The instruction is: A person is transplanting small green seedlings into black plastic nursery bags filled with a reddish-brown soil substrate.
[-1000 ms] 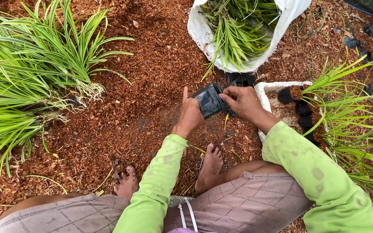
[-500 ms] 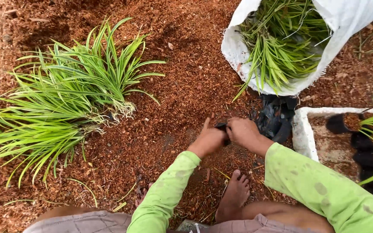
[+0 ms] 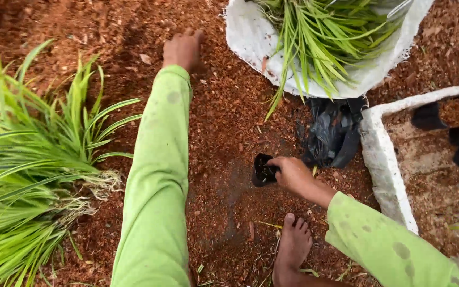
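The black bag stood open in the right hand's grip, while the left hand pressed, fingers curled, into the red mulch.

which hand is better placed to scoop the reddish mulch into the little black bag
Left, probably. The left hand is stretched out with its fingers already down in the loose reddish mulch, and it holds nothing. The right hand is busy gripping the small black bag at its rim, keeping it open.
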